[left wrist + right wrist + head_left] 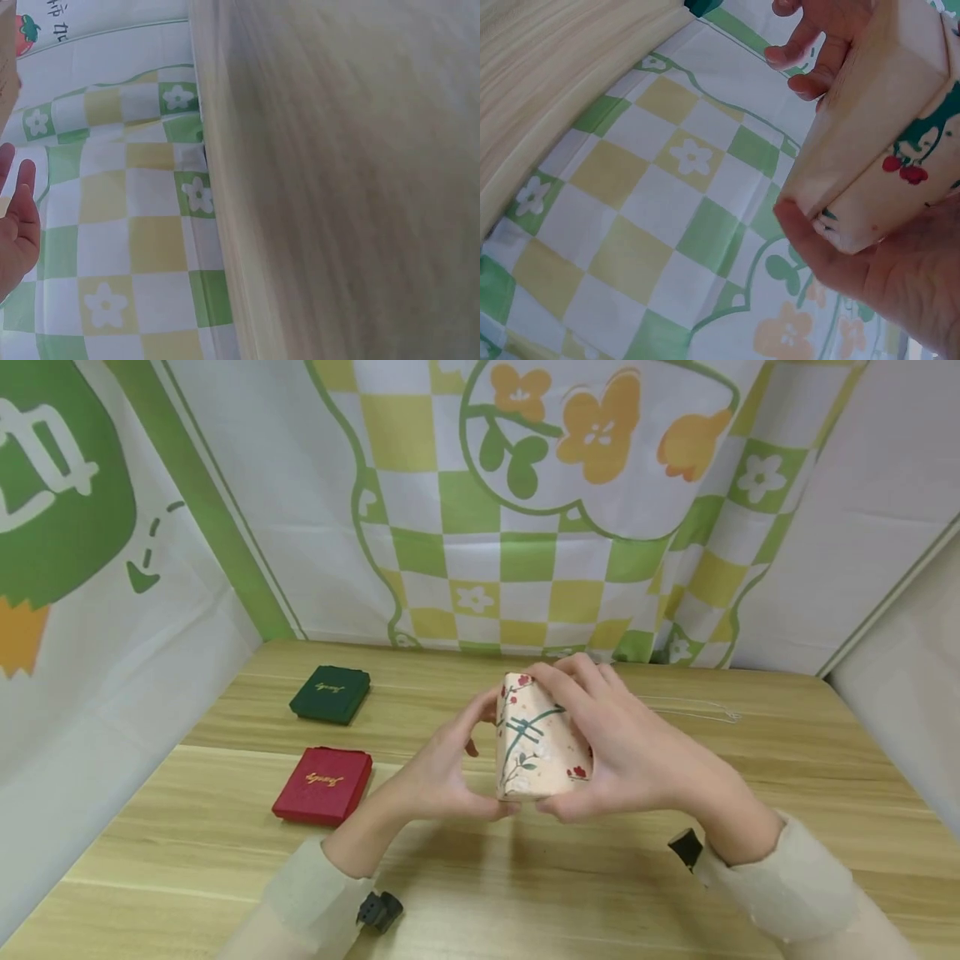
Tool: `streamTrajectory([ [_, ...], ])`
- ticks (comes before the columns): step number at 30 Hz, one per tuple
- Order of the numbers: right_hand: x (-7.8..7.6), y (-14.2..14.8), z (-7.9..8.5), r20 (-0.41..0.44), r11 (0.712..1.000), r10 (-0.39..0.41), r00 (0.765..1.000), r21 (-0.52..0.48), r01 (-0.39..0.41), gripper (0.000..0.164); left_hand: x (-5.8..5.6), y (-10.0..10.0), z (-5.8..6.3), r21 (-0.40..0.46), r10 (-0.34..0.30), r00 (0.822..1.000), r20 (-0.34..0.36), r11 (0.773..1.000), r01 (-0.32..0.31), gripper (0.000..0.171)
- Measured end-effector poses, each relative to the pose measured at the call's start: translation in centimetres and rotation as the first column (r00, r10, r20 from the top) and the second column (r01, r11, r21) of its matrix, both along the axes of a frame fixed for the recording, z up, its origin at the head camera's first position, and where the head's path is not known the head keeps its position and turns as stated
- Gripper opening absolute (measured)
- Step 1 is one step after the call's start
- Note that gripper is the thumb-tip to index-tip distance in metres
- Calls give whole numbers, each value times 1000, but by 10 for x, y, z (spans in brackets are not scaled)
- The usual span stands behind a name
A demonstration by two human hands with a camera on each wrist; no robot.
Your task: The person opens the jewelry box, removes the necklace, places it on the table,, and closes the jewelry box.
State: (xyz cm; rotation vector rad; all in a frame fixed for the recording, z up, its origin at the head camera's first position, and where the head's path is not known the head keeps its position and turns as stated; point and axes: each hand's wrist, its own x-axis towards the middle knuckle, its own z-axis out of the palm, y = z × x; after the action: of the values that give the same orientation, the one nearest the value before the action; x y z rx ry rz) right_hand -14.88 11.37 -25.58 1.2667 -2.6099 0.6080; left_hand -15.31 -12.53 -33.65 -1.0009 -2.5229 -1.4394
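A cream box point(534, 745) printed with red blossoms and green branches is held up above the table between both hands. My left hand point(442, 768) grips its left side, thumb at the lower edge and fingers behind. From the right, my right hand point(637, 747) holds the box with fingers over its top and thumb below. The right wrist view shows the box's plain cream side point(870, 112) and its patterned face. In the left wrist view only a sliver of the box point(7, 67) and some fingers point(22, 217) appear at the left edge.
On the table's left lie a dark green box point(330, 693) and a red box point(322, 785), both with gold lettering. Behind the right hand, a thin silver chain point(729, 717) lies on the wooden table point(810, 777). A checked curtain point(525, 560) hangs along the back edge.
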Motion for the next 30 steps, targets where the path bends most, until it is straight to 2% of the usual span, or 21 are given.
streamTrajectory([
  [3, -1, 3, 0, 66, 1000, 3, 998, -22, -2, 107, 1, 1, 0, 2, 3, 1000, 4, 1000, -3, 108],
  [5, 0, 4, -1, 79, 1000, -6, 997, -27, 8, 107, 1, 3, -1, -1, 4, 1000, 4, 1000, -4, 108],
  [10, 1, 3, -4, 30, 999, -34, 999, 19, 33, 108, 1, 5, -2, 14, 3, 1000, 14, 1000, -3, 108],
  [16, -3, -3, -6, -6, 996, -40, 999, 76, 40, 110, 3, 3, 1, 111, -19, 995, 102, 994, 7, 109],
  [24, -6, -5, -5, -25, 997, 15, 1000, 77, -14, 118, 2, -2, 7, 238, -110, 985, 130, 968, 77, 109],
  [27, -8, -3, -4, 21, 993, 43, 999, 113, -45, 120, -1, -6, 10, 214, -156, 973, 170, 970, 118, 108],
  [28, -9, -2, -4, 40, 991, 43, 998, 125, -47, 120, -2, -7, 11, 192, -175, 965, 197, 972, 138, 107],
  [30, -11, 0, -7, 54, 988, 24, 998, 152, -32, 118, -6, -11, 14, 157, -225, 935, 274, 970, 188, 108],
])
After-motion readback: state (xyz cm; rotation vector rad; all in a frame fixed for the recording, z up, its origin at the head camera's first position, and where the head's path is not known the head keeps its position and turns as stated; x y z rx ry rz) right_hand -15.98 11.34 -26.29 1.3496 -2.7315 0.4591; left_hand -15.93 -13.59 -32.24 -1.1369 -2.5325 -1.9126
